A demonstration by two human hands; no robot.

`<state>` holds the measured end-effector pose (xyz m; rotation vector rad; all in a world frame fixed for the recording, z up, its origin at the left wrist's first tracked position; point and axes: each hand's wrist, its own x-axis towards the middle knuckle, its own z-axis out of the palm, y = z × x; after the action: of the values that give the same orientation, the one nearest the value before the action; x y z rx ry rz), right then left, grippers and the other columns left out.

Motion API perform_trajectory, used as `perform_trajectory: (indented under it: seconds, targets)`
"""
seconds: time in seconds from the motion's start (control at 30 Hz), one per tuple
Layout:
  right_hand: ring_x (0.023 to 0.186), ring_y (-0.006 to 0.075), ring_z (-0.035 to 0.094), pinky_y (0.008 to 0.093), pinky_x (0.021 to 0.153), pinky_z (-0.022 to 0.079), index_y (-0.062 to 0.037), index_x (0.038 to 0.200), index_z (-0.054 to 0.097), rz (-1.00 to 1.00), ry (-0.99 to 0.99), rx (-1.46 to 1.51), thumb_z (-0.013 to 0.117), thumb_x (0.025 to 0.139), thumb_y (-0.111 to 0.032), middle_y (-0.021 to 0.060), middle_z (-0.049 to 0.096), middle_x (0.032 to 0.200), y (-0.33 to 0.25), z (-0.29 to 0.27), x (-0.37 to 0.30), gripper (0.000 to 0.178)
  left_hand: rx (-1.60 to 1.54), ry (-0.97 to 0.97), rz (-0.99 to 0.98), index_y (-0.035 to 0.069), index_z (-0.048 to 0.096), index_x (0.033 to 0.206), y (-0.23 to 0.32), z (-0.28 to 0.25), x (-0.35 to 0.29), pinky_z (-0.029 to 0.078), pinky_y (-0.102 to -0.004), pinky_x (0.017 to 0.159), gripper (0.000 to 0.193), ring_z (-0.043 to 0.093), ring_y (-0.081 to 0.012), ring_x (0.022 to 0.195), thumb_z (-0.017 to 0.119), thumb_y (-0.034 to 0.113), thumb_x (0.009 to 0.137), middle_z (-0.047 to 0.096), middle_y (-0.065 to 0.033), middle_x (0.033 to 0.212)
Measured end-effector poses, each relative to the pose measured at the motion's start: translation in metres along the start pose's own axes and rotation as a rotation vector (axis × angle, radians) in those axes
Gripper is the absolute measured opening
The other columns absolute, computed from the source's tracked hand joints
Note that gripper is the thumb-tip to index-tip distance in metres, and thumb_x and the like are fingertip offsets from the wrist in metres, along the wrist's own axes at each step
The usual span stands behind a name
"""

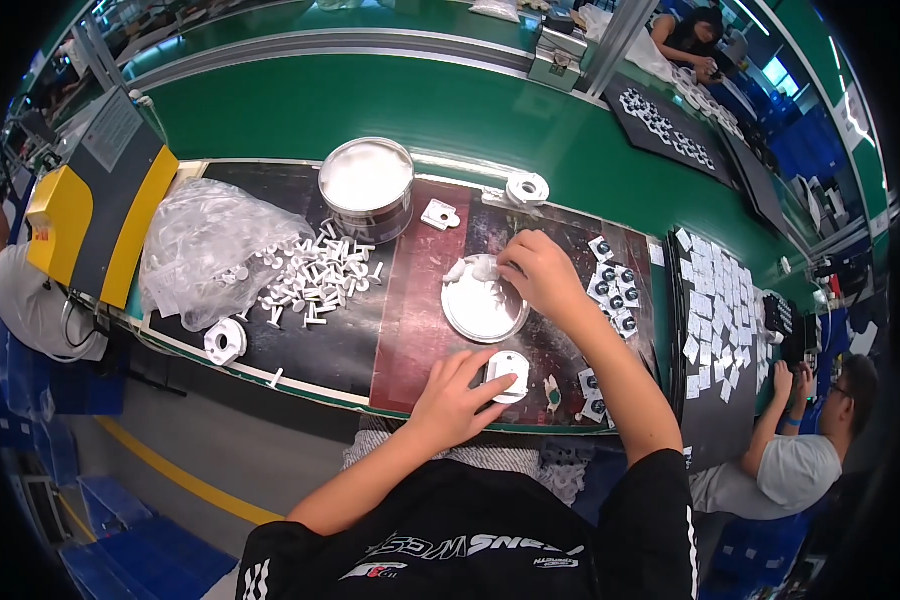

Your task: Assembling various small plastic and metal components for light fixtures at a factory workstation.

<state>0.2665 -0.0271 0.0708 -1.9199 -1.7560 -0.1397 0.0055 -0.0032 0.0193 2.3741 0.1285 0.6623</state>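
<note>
The left hand (453,398) grips a small white plastic housing (509,374) on the tabletop (420,330), fingers closed around its near edge. The right hand (537,272) pinches a white dab at the far rim of a round metal lid (482,310), just beyond the housing. Farther left lie white plastic pins (320,272), a clear bag (210,250) and an open tin (368,186).

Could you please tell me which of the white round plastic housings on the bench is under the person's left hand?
The housing at the near edge, under the left hand; the others lie far left and at the back, untouched.
</note>
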Motion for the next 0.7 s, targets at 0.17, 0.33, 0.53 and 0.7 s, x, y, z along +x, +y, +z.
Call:
perform_trajectory:
  seconds: [0.17,0.33,0.53,0.7]
  targets:
    - [0.082,0.0093,0.066,0.0255,0.073,0.053,-0.0031,0.103,0.073,0.583,-0.023,0.641,0.075,0.094,-0.006,0.003,0.071,0.093,-0.014,-0.016,-0.021,0.009,0.003,-0.002,-0.005,0.021,0.071,0.131,0.001,0.0,0.0,0.044,-0.0446,0.098,0.049,0.053,-0.0325,0.124,0.083,0.024,0.083,0.055,-0.01,0.148]
    - [0.088,0.0078,0.064,0.0221,0.076,0.05,-0.0009,0.134,0.064,0.631,-0.005,1.199,0.071,0.098,-0.005,0.0031,0.071,0.098,-0.035,-0.033,-0.053,0.037,-0.025,-0.025,-0.022,0.021,0.071,0.131,0.001,-0.002,0.0,0.044,-0.0454,0.1,0.049,0.053,-0.0341,0.126,0.082,0.024,0.083,0.056,-0.0115,0.146]
    - [0.086,0.0097,0.067,0.0219,0.075,0.049,-0.0013,0.127,0.064,0.741,0.029,1.39,0.074,0.096,-0.008,0.0068,0.074,0.101,-0.057,-0.029,-0.082,0.034,-0.052,-0.028,-0.046,0.017,0.071,0.127,0.002,-0.002,0.006,0.046,-0.0483,0.103,0.048,0.053,-0.036,0.132,0.084,0.027,0.082,0.054,-0.0156,0.147]
    - [0.1,0.0151,0.072,0.0262,0.089,0.055,-0.0014,0.122,0.062,0.804,0.184,1.323,0.076,0.094,-0.002,0.0089,0.075,0.104,-0.066,-0.017,-0.1,0.031,-0.07,-0.005,-0.038,0.016,0.072,0.122,0.0,-0.001,0.004,0.046,-0.047,0.103,0.045,0.055,-0.0353,0.129,0.086,0.028,0.081,0.058,-0.0141,0.14]
